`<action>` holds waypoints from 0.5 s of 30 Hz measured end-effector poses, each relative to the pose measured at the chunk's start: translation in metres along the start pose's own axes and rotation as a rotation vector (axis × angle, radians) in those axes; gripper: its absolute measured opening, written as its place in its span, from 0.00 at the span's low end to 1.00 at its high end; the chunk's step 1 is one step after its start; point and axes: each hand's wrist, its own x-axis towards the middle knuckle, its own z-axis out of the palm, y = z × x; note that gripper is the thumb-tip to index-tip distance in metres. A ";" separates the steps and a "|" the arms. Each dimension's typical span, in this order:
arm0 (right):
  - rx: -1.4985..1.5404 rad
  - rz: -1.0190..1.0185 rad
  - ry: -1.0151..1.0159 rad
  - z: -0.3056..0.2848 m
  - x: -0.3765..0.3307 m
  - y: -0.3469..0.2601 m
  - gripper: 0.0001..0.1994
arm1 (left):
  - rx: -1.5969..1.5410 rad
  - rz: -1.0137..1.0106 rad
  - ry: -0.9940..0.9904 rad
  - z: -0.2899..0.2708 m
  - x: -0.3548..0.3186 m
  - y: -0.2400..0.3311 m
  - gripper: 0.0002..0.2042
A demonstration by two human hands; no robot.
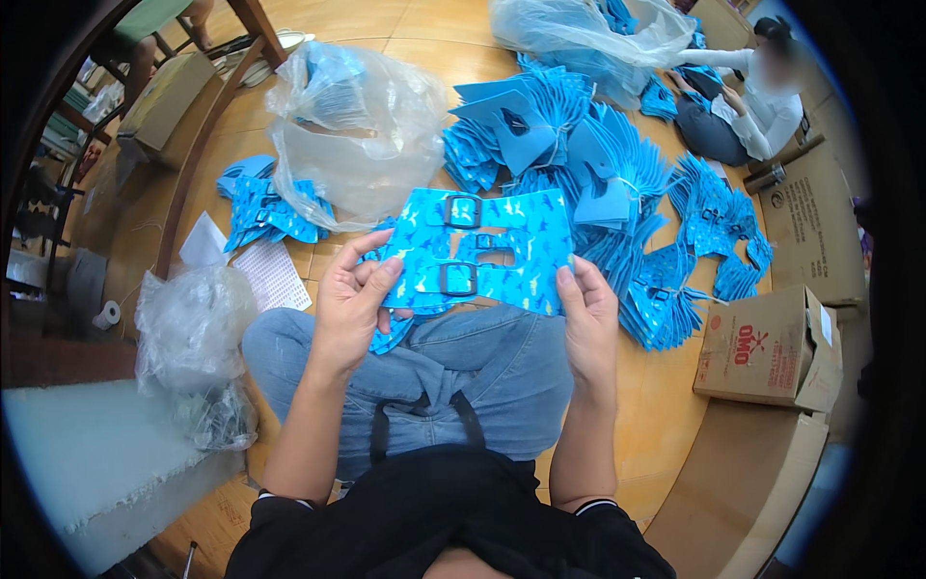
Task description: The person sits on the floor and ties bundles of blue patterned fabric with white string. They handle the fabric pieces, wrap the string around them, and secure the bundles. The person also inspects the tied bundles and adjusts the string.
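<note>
In front of me I hold up a light-blue fabric panel (535, 227) with a fish-like pattern, black buckles and a cut-out in its middle. My left hand (359, 289) pinches its left edge, thumb on top. At the lower right corner, my right hand (589, 307) grips the panel between thumb and fingers. More blue pieces (391, 340) show partly behind and below it, above my crossed legs. Beyond lie tied bundles of flat blue pieces (617, 164), and a smaller stack of buckled panels (270, 207) rests at left.
A clear plastic bag (376, 145) stands ahead; crumpled plastic (193, 318) and a printed sheet (273, 273) lie left. Cardboard boxes (757, 352) line the right. Another person (752, 106) sits at the far right among blue pieces. A wooden frame (198, 145) runs along the left.
</note>
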 end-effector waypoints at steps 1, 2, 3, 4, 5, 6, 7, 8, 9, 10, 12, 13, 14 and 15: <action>-0.016 -0.003 0.001 -0.001 0.001 0.001 0.15 | 0.020 -0.021 -0.004 -0.001 0.002 -0.001 0.20; -0.021 -0.009 -0.013 -0.002 0.002 0.002 0.15 | -0.040 0.000 -0.049 -0.001 0.003 -0.004 0.20; -0.040 -0.032 -0.019 -0.005 0.004 0.003 0.15 | -0.071 -0.016 -0.048 -0.002 0.004 -0.005 0.20; -0.058 -0.033 0.010 -0.007 0.005 0.004 0.15 | -0.093 -0.043 -0.047 -0.002 0.004 -0.006 0.20; -0.061 -0.042 0.021 -0.009 0.007 0.005 0.15 | -0.127 -0.063 -0.055 -0.002 0.004 -0.006 0.20; -0.062 -0.049 0.030 -0.012 0.008 0.006 0.15 | -0.152 -0.098 -0.065 -0.002 0.003 -0.006 0.21; -0.083 -0.055 0.026 -0.015 0.010 0.007 0.16 | -0.191 -0.107 -0.092 -0.001 0.003 -0.005 0.21; -0.077 -0.051 0.028 -0.018 0.012 0.008 0.16 | -0.166 -0.127 -0.095 -0.001 0.003 -0.004 0.22; -0.062 -0.052 0.025 -0.020 0.014 0.009 0.16 | -0.155 -0.122 -0.118 -0.001 0.003 -0.003 0.23; -0.060 0.003 0.076 -0.022 0.015 0.010 0.16 | -0.145 -0.117 -0.141 -0.001 0.003 -0.002 0.24; -0.039 -0.033 0.006 -0.024 0.017 0.013 0.16 | -0.100 -0.111 -0.127 -0.002 0.003 -0.002 0.24; -0.042 -0.026 0.004 -0.026 0.017 0.013 0.15 | -0.091 -0.103 -0.126 -0.002 0.004 -0.004 0.25; -0.042 -0.001 0.022 -0.029 0.017 0.015 0.15 | -0.079 -0.100 -0.134 -0.002 0.005 -0.007 0.26; -0.072 -0.009 -0.003 -0.032 0.018 0.017 0.15 | -0.088 -0.099 -0.129 -0.004 0.007 -0.010 0.26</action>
